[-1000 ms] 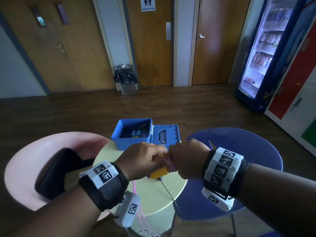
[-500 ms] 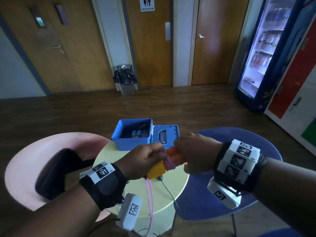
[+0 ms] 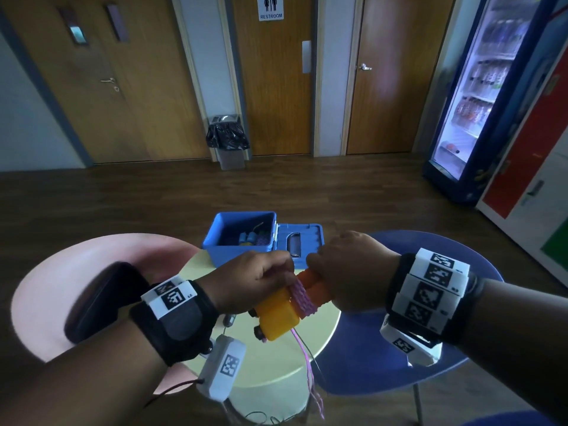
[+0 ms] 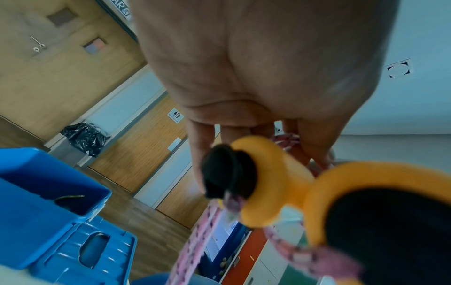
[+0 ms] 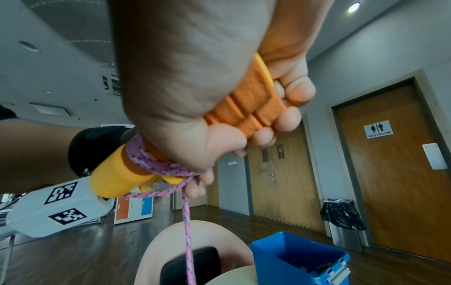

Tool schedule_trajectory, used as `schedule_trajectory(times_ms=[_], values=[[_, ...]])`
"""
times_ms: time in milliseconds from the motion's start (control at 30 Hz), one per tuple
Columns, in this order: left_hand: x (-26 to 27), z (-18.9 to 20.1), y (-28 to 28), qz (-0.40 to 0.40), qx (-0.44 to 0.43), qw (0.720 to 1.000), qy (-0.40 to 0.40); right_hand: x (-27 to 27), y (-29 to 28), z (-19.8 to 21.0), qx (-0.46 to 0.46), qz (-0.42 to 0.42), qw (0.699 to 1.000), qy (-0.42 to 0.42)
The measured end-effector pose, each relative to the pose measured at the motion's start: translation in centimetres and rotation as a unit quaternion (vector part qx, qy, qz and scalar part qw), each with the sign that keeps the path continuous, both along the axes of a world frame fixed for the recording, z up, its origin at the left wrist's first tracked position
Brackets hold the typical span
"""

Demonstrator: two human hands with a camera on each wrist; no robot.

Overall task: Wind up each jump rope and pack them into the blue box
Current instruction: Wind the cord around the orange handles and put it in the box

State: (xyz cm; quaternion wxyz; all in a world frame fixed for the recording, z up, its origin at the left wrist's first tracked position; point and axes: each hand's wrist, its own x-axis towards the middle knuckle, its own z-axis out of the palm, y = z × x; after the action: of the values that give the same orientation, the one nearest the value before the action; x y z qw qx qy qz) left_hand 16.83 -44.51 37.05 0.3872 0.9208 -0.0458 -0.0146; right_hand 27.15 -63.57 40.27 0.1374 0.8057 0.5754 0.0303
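From the head view my two fists meet above the round yellow table (image 3: 310,342), knuckles up, so my fingers are hidden there. The right wrist view shows what that one cannot: my right hand (image 5: 195,81) has its fingers (image 5: 288,117) curled tight round the ribbed orange grips of the two jump rope handles (image 5: 241,108), fingertips pressed on the ribs, thumb base against the pink cord (image 5: 151,160) wound round the handles just below my fist. A loose strand of that cord drops straight down from my fingers.

The left wrist view looks up the yellow butt ends of the handles, one with a black cap (image 4: 227,173), and shows my left hand (image 4: 263,67) with fingers bent down beside them, a bit of cord showing between the fingers. In the head view that hand sits curled on the cord at the winding. Whether it pinches the cord or only rests on it, I cannot tell.

The blue box (image 3: 242,244) stands open at the table's far edge, just beyond my hands, its lid (image 3: 299,241) lying flat beside it. Another wound rope with blue handles (image 3: 247,238) lies inside.
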Motion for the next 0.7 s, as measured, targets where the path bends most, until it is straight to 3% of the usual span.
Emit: schedule_trajectory(times_ms=[400, 533, 700], values=[[0.1, -0.2, 0.2, -0.01, -0.023, 1.0, -0.016, -0.7, -1.0, 0.4, 0.044, 0.059, 0.997, 0.002], [0.2, 0.6, 0.2, -0.037, -0.141, 0.989, 0.006, -0.5, -2.0, 0.8, 0.146, 0.08, 0.986, 0.018], [0.3, 0.9, 0.6, -0.053, -0.395, 0.915, 0.068, -1.3, -2.7, 1.9, 0.293, 0.077, 0.95, 0.069]])
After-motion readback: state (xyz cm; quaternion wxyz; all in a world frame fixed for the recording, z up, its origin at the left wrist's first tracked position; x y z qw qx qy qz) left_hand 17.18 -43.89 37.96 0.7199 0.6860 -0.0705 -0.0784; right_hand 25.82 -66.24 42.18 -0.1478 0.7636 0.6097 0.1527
